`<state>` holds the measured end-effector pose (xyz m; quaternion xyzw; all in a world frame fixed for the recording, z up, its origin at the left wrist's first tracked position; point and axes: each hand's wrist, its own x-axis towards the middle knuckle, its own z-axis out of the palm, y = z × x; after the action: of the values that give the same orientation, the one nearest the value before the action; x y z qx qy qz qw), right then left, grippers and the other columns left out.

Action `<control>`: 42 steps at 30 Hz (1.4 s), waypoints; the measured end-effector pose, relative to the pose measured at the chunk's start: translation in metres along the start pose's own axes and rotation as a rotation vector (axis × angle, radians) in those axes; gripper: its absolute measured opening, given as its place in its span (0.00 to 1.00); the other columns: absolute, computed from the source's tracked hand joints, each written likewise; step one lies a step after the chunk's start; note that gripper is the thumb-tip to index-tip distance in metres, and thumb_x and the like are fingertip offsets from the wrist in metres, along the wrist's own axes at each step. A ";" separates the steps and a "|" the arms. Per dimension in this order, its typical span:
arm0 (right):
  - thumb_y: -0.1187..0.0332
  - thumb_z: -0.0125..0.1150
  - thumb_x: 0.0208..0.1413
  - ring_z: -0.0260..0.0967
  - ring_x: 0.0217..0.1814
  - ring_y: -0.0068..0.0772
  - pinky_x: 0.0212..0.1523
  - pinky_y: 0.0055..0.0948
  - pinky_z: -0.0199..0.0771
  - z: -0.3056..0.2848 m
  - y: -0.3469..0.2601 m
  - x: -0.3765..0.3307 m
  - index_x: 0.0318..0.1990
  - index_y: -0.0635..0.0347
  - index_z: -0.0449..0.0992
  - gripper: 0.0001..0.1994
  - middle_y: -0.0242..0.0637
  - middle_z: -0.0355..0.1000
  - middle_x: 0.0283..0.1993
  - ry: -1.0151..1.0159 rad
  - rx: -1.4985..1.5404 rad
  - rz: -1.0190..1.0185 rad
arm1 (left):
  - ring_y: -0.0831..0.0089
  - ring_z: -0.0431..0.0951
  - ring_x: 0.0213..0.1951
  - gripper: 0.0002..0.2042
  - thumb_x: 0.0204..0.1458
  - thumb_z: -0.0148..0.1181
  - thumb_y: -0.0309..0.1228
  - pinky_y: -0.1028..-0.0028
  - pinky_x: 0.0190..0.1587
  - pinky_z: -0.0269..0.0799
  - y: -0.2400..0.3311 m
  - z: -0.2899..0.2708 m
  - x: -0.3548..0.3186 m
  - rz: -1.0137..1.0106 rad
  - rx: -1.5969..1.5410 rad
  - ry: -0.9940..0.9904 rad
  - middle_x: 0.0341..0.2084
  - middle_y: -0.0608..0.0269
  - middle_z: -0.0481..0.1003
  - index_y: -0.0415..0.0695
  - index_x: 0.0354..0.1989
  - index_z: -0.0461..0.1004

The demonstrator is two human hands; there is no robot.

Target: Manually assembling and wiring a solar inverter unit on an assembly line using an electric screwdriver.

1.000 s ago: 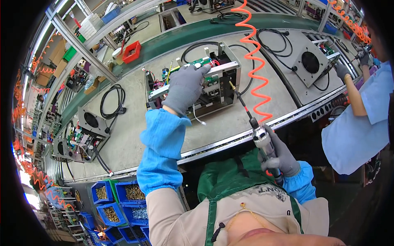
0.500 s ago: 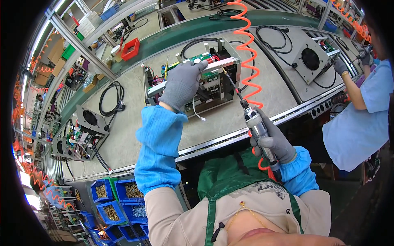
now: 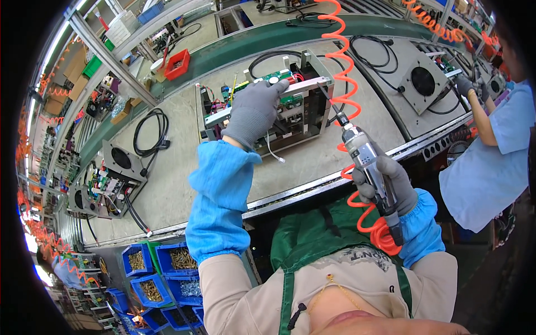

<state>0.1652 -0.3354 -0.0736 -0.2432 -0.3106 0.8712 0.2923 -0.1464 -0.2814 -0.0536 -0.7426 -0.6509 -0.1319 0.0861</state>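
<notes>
My gloved left hand lies over the silver metal crossbar of an open-framed electronic unit, its fingers closed on the bar. Green circuit boards and coloured wires show inside the unit, and a white-tipped cable hangs from its front. In my gloved right hand is a silver air screwdriver, gripped around its body. Its shaft points up and left to the right end of the crossbar; whether the tip touches a screw there is too small to tell.
An orange coiled hose hangs beside the unit. At left stands another fan unit with black cables. Blue bins of screws sit below left. A co-worker handles a fan unit at right. A red tray lies behind.
The screwdriver and my right hand have shifted right and slightly down. The unit has moved slightly right, with my left hand still on its crossbar.
</notes>
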 end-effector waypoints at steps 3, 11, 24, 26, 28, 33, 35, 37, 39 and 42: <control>0.57 0.58 0.53 0.71 0.23 0.24 0.27 0.28 0.79 0.009 -0.003 -0.007 0.70 0.43 0.51 0.36 0.41 0.71 0.35 0.031 -0.089 0.005 | 0.54 0.76 0.39 0.18 0.57 0.53 0.32 0.59 0.40 0.73 0.001 0.000 -0.001 0.001 0.003 -0.003 0.36 0.54 0.73 0.59 0.56 0.71; 0.63 0.60 0.44 0.67 0.23 0.22 0.26 0.25 0.77 -0.010 0.019 -0.017 0.72 0.43 0.44 0.45 0.37 0.66 0.34 0.156 -0.207 -0.021 | 0.55 0.73 0.45 0.19 0.49 0.60 0.29 0.59 0.47 0.69 -0.002 0.015 -0.013 0.111 0.025 0.408 0.42 0.58 0.74 0.55 0.52 0.74; 0.60 0.66 0.36 0.70 0.26 0.23 0.24 0.22 0.78 -0.034 0.039 -0.027 0.72 0.45 0.42 0.52 0.36 0.66 0.35 0.278 -0.321 -0.007 | 0.54 0.72 0.48 0.14 0.53 0.56 0.33 0.60 0.46 0.72 0.102 0.195 -0.061 -0.179 -0.470 -0.215 0.43 0.56 0.71 0.52 0.49 0.72; 0.64 0.62 0.36 0.70 0.26 0.26 0.25 0.25 0.77 -0.037 0.039 -0.031 0.73 0.45 0.42 0.52 0.38 0.66 0.37 0.268 -0.345 0.012 | 0.53 0.72 0.48 0.16 0.53 0.56 0.33 0.59 0.46 0.72 0.101 0.210 -0.062 -0.236 -0.442 -0.257 0.43 0.55 0.71 0.53 0.51 0.72; 0.69 0.58 0.35 0.69 0.27 0.29 0.26 0.29 0.77 -0.038 0.041 -0.037 0.73 0.44 0.41 0.52 0.41 0.66 0.39 0.249 -0.369 0.038 | 0.59 0.76 0.41 0.14 0.56 0.54 0.31 0.63 0.42 0.74 0.097 0.217 -0.070 -0.211 -0.555 -0.017 0.39 0.56 0.73 0.48 0.51 0.71; 0.76 0.60 0.31 0.68 0.30 0.30 0.27 0.29 0.77 -0.026 0.033 -0.045 0.74 0.43 0.40 0.56 0.39 0.65 0.37 0.150 -0.392 0.122 | 0.80 0.71 0.29 0.10 0.63 0.48 0.28 0.81 0.31 0.69 0.091 0.115 -0.078 -0.719 -2.044 0.022 0.34 0.61 0.73 0.39 0.49 0.70; 0.80 0.59 0.28 0.70 0.34 0.29 0.27 0.27 0.77 -0.027 0.033 -0.042 0.73 0.43 0.40 0.57 0.37 0.64 0.45 0.130 -0.403 0.153 | 0.80 0.70 0.29 0.11 0.62 0.49 0.28 0.82 0.30 0.67 0.084 0.112 -0.084 -0.736 -2.150 0.041 0.33 0.62 0.73 0.39 0.51 0.69; 0.82 0.58 0.28 0.68 0.36 0.28 0.29 0.26 0.74 -0.032 0.037 -0.039 0.74 0.43 0.39 0.58 0.37 0.63 0.46 0.057 -0.554 0.230 | 0.82 0.68 0.27 0.11 0.62 0.50 0.28 0.83 0.28 0.65 0.083 0.105 -0.088 -0.690 -2.484 0.074 0.33 0.63 0.71 0.38 0.51 0.69; 0.81 0.60 0.28 0.67 0.36 0.28 0.31 0.27 0.73 -0.030 0.040 -0.038 0.74 0.44 0.39 0.58 0.36 0.63 0.46 0.052 -0.577 0.255 | 0.82 0.66 0.27 0.11 0.62 0.51 0.30 0.83 0.26 0.62 0.086 0.100 -0.092 -0.718 -2.491 0.121 0.32 0.64 0.69 0.37 0.49 0.69; 0.74 0.63 0.33 0.67 0.37 0.26 0.37 0.27 0.70 -0.026 0.037 -0.040 0.74 0.44 0.40 0.55 0.36 0.65 0.44 0.021 -0.613 0.235 | 0.82 0.65 0.27 0.13 0.62 0.52 0.32 0.84 0.26 0.61 0.090 0.099 -0.093 -0.635 -2.482 0.096 0.32 0.65 0.68 0.37 0.49 0.69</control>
<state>0.1967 -0.3748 -0.1070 -0.3632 -0.5252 0.7622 0.1062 -0.0605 -0.3521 -0.1725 -0.1323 -0.2363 -0.6887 -0.6725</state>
